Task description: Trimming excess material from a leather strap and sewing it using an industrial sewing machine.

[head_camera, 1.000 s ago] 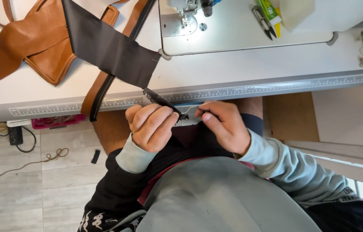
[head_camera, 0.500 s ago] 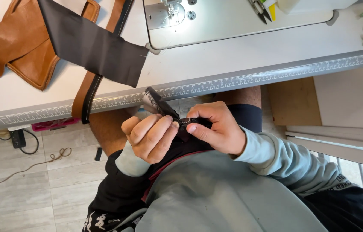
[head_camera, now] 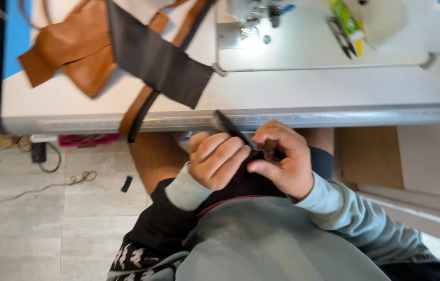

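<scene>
Two hands (head_camera: 251,158) on black strap (head_camera: 230,126)

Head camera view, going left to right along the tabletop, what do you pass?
Tan leather pieces → dark grey fabric panel → sewing machine needle area → small snips → green and yellow tube.

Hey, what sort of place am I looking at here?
Likely a sewing or leather workshop: a sewing machine on a white table, tan leather pieces, and snips.
</scene>
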